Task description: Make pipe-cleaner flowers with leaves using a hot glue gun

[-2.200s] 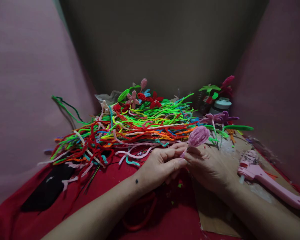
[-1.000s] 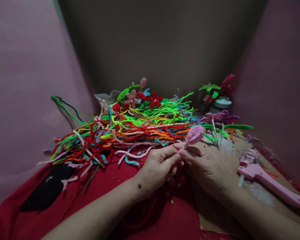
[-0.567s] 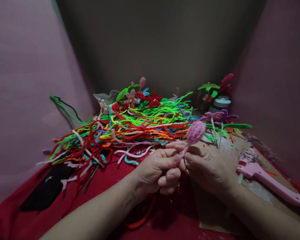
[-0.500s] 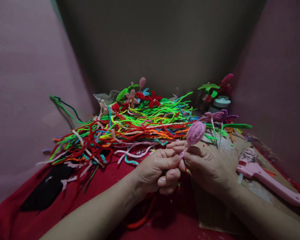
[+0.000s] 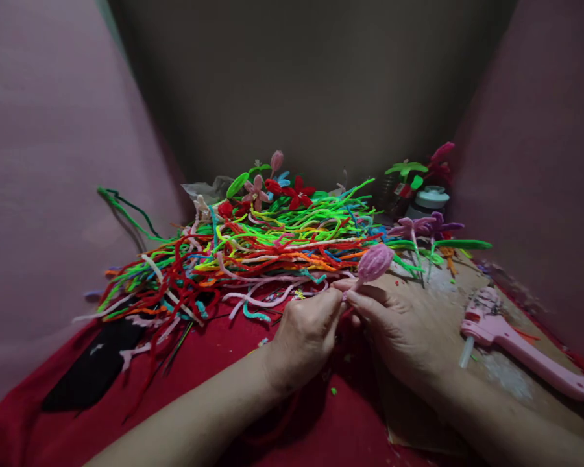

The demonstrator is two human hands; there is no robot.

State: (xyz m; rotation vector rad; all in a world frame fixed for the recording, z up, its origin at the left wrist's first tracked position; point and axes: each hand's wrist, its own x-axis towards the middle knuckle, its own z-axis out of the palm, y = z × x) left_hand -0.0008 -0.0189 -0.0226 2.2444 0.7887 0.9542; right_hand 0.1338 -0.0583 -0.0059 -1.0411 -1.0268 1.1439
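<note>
A pink pipe-cleaner flower bud (image 5: 375, 263) tilts up and to the right above my hands, its thin pink stem running down between my fingertips. My left hand (image 5: 307, 337) is closed, thumb and fingers pinching the stem's lower end. My right hand (image 5: 394, 324) pinches the same stem from the right, just under the bud. The fingertips of both hands nearly meet, and they hide the end of the stem. Behind them spreads a heap of coloured pipe cleaners (image 5: 272, 243).
A pink glue gun (image 5: 516, 347) lies on a cardboard sheet (image 5: 413, 425) at the right. On the red cloth (image 5: 199, 395) to the left is a black flat object (image 5: 87, 373). Finished flowers (image 5: 299, 192) and a lidded jar (image 5: 429, 200) stand at the back.
My left hand has rolled over, its curled fingers now turned under and its back showing. The bud has dipped slightly down and left, tilting further to the right.
</note>
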